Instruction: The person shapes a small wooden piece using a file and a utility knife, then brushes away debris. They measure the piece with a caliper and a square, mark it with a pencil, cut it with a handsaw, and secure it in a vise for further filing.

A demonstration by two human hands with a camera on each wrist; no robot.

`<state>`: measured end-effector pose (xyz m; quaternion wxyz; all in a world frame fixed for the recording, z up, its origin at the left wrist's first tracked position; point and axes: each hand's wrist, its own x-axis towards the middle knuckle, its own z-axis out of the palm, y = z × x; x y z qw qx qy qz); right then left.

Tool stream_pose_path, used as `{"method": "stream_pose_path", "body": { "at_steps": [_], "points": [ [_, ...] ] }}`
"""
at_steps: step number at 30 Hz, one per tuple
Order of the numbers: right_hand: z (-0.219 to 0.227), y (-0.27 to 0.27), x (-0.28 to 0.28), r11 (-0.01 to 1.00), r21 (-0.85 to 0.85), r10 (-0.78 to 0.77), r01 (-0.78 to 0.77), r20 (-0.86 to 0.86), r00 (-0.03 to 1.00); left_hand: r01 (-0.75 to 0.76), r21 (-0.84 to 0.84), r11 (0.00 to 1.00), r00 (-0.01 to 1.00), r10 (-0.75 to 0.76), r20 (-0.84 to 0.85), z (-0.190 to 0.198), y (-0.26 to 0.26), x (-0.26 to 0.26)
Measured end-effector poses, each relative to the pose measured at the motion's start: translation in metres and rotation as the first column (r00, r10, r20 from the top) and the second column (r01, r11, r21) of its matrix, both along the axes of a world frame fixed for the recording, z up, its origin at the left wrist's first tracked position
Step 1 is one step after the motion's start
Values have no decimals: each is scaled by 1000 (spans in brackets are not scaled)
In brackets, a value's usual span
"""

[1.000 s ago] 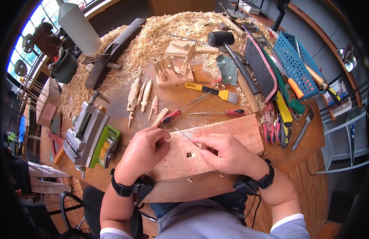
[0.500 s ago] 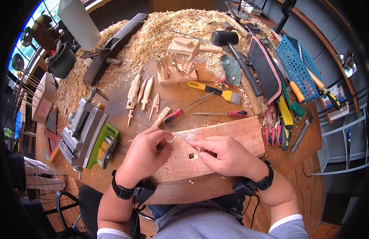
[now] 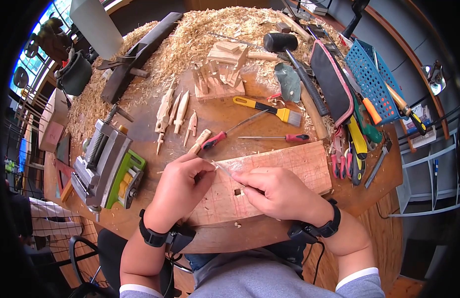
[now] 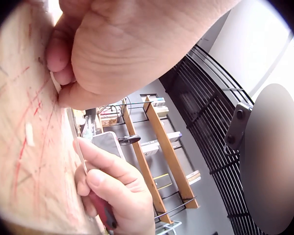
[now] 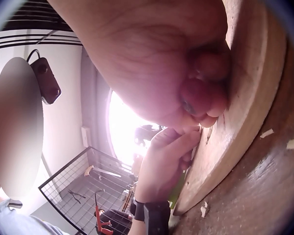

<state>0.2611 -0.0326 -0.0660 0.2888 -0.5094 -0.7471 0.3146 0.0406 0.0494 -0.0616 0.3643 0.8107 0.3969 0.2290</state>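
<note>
Over the plank [image 3: 289, 166], my right hand [image 3: 282, 191] grips a slim file [image 3: 223, 170] with a thin metal blade. Its red and black handle [image 4: 106, 211] sits inside the palm in the left wrist view. My left hand [image 3: 182, 181] pinches a small pale wood piece [image 3: 216, 168] between thumb and fingertips, mostly hidden by them. The file's tip reaches right to those fingertips. Both hands stay low over the plank, which has red pencil lines and a small square hole [image 3: 238, 192].
Two red-handled files [image 3: 215, 140] [image 3: 295, 137] and a yellow brush [image 3: 269, 110] lie beyond the plank. Carved wooden pieces [image 3: 180, 113] lie left of them. A vise [image 3: 103, 166] stands at the left, a blue basket [image 3: 371, 82] at the right. Shavings [image 3: 210, 35] heap at the back.
My right hand has shifted slightly left with the file, toward the left fingertips. The left hand keeps its pinch in nearly the same place. The head view has moved a little.
</note>
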Motion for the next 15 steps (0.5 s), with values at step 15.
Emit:
{"method": "stream_pose_path", "body": {
  "at_steps": [15],
  "points": [
    [1,2,-8,999,32,17,-18,43,999,20,20,1000,999,-21,45,-4,2,1]
  ]
}}
